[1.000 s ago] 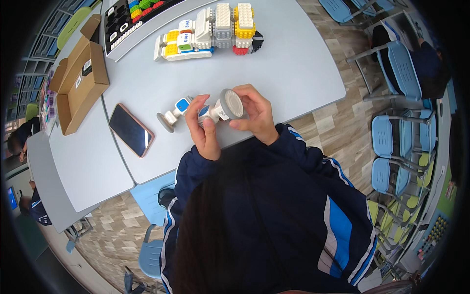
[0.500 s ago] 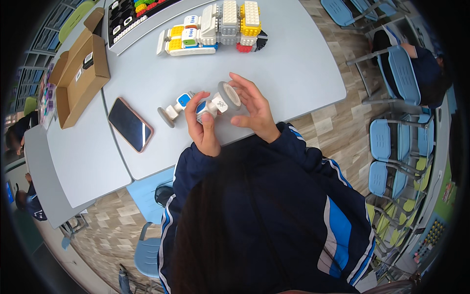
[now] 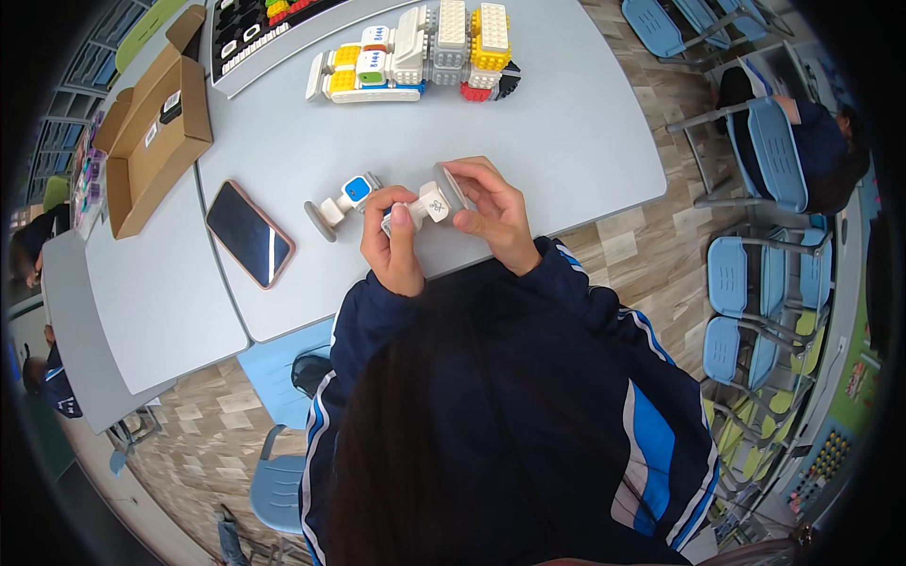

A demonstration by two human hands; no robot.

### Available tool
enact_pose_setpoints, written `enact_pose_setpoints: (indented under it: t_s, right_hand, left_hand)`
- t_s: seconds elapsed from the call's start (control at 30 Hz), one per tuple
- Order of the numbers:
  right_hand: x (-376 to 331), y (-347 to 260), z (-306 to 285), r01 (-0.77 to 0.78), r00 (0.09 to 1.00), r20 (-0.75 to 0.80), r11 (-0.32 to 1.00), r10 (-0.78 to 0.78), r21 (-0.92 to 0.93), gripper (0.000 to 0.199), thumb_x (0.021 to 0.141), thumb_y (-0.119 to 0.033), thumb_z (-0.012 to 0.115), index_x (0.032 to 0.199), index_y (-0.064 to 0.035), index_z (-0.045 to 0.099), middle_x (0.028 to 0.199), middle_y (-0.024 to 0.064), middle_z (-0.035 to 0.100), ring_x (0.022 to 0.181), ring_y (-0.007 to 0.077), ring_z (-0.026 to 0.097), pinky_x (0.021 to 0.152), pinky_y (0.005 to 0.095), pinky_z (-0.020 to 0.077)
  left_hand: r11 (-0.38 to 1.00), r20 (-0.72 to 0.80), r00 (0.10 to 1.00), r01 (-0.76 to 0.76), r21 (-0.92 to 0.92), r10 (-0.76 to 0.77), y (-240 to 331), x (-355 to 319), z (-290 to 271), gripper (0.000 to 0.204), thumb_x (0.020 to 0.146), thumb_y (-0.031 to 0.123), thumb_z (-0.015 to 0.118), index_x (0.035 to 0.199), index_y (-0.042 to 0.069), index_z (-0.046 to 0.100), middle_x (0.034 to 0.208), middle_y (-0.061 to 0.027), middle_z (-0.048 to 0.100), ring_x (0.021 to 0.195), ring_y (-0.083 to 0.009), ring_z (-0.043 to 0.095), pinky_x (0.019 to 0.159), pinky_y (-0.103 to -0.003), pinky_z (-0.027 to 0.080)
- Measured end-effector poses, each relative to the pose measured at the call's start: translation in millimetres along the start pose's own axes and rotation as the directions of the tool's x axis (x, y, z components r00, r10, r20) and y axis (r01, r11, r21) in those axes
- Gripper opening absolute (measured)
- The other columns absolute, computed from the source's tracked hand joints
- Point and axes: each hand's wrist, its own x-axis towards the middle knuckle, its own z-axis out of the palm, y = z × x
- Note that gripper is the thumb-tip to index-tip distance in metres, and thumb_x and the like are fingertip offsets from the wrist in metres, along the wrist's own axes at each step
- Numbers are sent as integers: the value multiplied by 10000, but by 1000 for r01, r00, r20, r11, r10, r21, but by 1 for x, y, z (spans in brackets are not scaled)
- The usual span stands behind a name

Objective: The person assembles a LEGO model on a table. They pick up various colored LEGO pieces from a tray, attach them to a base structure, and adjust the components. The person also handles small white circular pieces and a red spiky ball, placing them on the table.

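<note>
Above the table's near edge I hold a white toy motor block (image 3: 432,205) with a grey wheel (image 3: 450,188) on its right end. My left hand (image 3: 394,243) pinches the block's left end between thumb and fingers. My right hand (image 3: 494,215) has its fingers closed round the wheel's rim, thumb in front. Just left of my left hand lies a similar white motor block with a blue square face (image 3: 356,189) and its own grey wheel (image 3: 319,222). A dark-screened phone (image 3: 250,234) in a pink case rests farther left.
At the back of the table (image 3: 585,141) stands a model of white, yellow and grey building bricks (image 3: 415,61). Left of it are a parts tray (image 3: 274,52) and an open cardboard box (image 3: 156,151). Blue chairs (image 3: 741,274) stand on the right, where another person (image 3: 821,141) sits.
My right hand has closed from spread fingers onto the wheel. The held block has turned slightly, and my left fingers have come together on its end.
</note>
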Motion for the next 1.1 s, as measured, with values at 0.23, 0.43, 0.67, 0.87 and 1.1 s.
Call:
enact_pose_setpoints:
  t_s: [0.23, 0.43, 0.67, 0.87, 1.1]
  right_hand:
    - [0, -4, 1, 27, 999, 40, 996, -23, -82, 615, 806, -210, 801, 1318, 12, 541, 1213, 72, 507, 1102, 170, 524, 940, 321, 434]
    - [1, -4, -3, -20, 991, 127, 994, 33, -106, 796, 791, -273, 810, 1420, 31, 430, 1387, 118, 423, 1316, 243, 421, 1118, 392, 319]
    - [2, 0, 1, 51, 989, 141, 996, -40, -76, 888, 759, -260, 835, 1464, 15, 370, 1430, 122, 391, 1344, 257, 390, 1137, 405, 290]
    - [2, 2, -4, 15, 993, 120, 997, -6, -69, 786, 776, -186, 825, 1431, -19, 425, 1407, 90, 406, 1208, 191, 463, 1033, 371, 403]
    - [1, -1, -1, 17, 995, 95, 999, -20, 31, 753, 799, -175, 800, 1425, 0, 421, 1342, 102, 488, 1203, 185, 472, 1020, 370, 405]
  left_hand:
    - [918, 4, 946, 316, -238, -324, 17, 4, 3, 413, 1027, 400, 416, 984, 32, 598, 847, -52, 601, 693, -108, 506, 592, -245, 380]
    - [912, -6, 948, 304, -275, -318, 13, 6, 2, 439, 1033, 404, 403, 975, 20, 608, 811, -54, 615, 653, -107, 506, 567, -238, 364]
    - [905, 1, 942, 322, -277, -335, 14, 6, 2, 440, 1036, 400, 396, 972, 16, 601, 831, -63, 617, 662, -112, 507, 576, -239, 368]
    - [906, 15, 945, 318, -279, -327, 14, 6, 2, 419, 1037, 386, 401, 970, 24, 600, 842, -58, 610, 663, -108, 504, 576, -237, 373]
    - [897, 2, 942, 320, -305, -336, 13, 6, 2, 378, 1037, 363, 418, 957, 43, 603, 846, -36, 591, 655, -93, 495, 568, -224, 371]
